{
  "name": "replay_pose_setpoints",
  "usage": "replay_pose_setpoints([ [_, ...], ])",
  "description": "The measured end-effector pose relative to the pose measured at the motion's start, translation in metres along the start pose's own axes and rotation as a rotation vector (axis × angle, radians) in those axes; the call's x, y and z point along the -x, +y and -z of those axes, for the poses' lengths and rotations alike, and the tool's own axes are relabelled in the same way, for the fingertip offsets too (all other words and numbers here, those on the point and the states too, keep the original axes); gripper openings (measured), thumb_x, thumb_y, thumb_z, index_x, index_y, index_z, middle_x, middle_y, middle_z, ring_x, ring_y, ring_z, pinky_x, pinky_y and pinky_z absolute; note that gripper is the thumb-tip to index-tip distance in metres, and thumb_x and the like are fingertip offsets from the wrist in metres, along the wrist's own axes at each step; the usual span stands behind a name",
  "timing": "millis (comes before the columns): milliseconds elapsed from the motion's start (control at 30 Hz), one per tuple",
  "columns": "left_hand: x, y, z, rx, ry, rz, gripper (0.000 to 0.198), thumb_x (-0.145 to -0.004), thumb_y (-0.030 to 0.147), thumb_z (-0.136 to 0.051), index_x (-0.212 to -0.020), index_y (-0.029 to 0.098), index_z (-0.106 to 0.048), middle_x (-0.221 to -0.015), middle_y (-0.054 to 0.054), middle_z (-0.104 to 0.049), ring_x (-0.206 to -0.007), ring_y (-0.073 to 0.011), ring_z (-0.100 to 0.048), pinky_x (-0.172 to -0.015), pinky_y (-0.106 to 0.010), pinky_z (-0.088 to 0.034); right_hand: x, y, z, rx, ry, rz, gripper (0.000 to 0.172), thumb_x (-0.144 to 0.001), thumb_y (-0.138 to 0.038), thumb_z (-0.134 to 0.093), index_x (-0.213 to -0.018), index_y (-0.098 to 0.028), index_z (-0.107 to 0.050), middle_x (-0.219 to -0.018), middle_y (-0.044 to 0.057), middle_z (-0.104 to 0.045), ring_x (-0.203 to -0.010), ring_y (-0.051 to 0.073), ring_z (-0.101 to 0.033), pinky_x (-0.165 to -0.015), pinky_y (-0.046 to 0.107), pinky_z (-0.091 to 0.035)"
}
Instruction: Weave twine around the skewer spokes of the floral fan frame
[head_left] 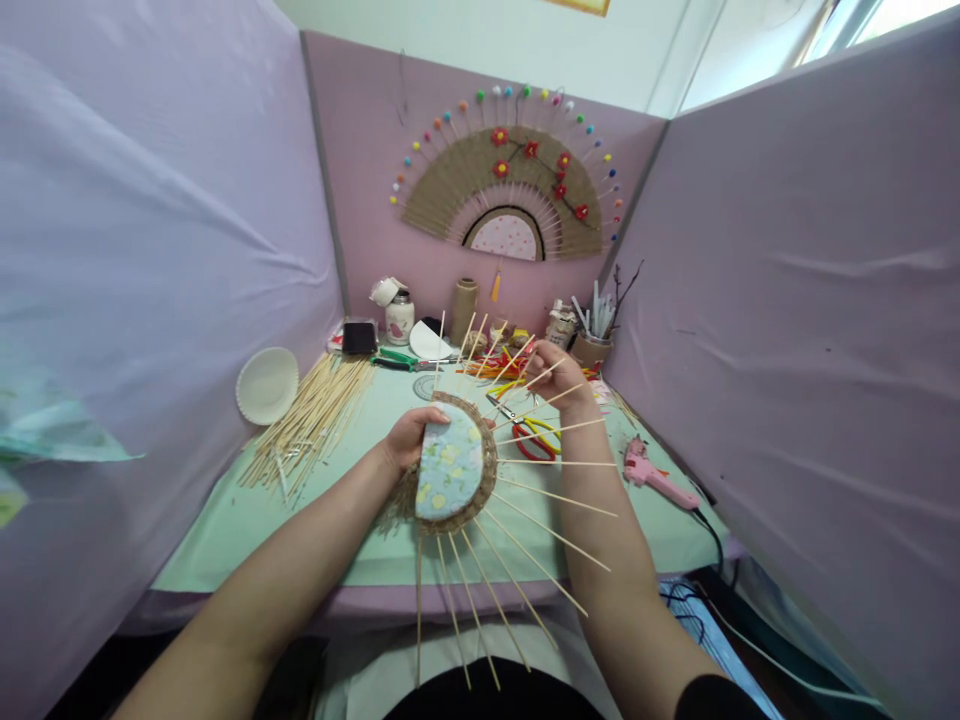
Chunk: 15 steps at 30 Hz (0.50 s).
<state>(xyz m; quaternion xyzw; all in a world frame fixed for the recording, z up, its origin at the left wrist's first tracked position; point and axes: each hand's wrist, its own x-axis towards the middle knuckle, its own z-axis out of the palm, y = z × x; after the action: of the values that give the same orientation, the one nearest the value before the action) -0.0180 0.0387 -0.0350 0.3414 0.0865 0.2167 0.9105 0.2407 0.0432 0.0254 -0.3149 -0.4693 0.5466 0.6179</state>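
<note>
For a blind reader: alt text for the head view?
The left hand grips a half-made fan by its floral fabric centre; the right hand touches its radiating sticks. Loose sticks, scissors and a pink glue gun lie on the green table.

Both forearms extended, left hand curled in a closed grip, right hand pinching, farther forward

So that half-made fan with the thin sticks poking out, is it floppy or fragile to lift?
Probably light: the left hand holds the fan up by its fabric-covered middle alone. That middle looks stiff, keeping its half-round shape. The thin sticks seem springy and could snap if bent.
</note>
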Motion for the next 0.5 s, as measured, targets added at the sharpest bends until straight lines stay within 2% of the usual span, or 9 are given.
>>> replay_pose_setpoints([
  [100,0.000,-0.001,0.001,-0.035,0.008,-0.010,0.038,-0.070,0.014,-0.052,-0.104,0.004,-0.067,-0.096,-0.019,-0.074,-0.093,-0.0301,-0.070,-0.084,-0.040,-0.053,-0.017,0.025,-0.014,-0.091,-0.005,-0.146,0.031,-0.071,-0.034,-0.078,-0.068,-0.020,-0.050,-0.053,-0.007,-0.049,-0.040,0.004,-0.040,-0.036,0.015,-0.036],
  [200,0.001,-0.001,0.001,-0.062,0.002,-0.024,0.038,-0.071,0.016,-0.052,-0.103,0.003,-0.067,-0.094,-0.019,-0.074,-0.089,-0.0291,-0.071,-0.084,-0.040,-0.052,-0.029,0.048,-0.036,-0.150,-0.008,-0.207,0.023,-0.075,-0.025,-0.075,-0.067,-0.020,-0.054,-0.058,-0.003,-0.058,-0.050,0.008,-0.055,-0.049,0.018,-0.050],
  [333,0.001,0.000,0.000,-0.062,0.009,-0.030,0.038,-0.070,0.018,-0.053,-0.101,0.001,-0.068,-0.098,-0.020,-0.073,-0.091,-0.0290,-0.071,-0.088,-0.039,-0.051,-0.035,0.065,-0.063,-0.188,-0.029,-0.262,0.012,-0.080,-0.023,-0.068,-0.072,-0.020,-0.060,-0.065,0.002,-0.066,-0.063,0.015,-0.064,-0.062,0.026,-0.057],
  [500,0.003,0.002,0.004,-0.074,0.112,-0.052,0.032,-0.069,0.016,-0.057,-0.093,0.001,-0.069,-0.086,-0.018,-0.075,-0.081,-0.0268,-0.072,-0.082,-0.037,-0.053,-0.028,0.075,-0.071,-0.215,-0.022,-0.282,0.017,-0.083,-0.034,-0.065,-0.077,-0.019,-0.060,-0.063,0.002,-0.067,-0.054,0.015,-0.062,-0.047,0.024,-0.052],
])
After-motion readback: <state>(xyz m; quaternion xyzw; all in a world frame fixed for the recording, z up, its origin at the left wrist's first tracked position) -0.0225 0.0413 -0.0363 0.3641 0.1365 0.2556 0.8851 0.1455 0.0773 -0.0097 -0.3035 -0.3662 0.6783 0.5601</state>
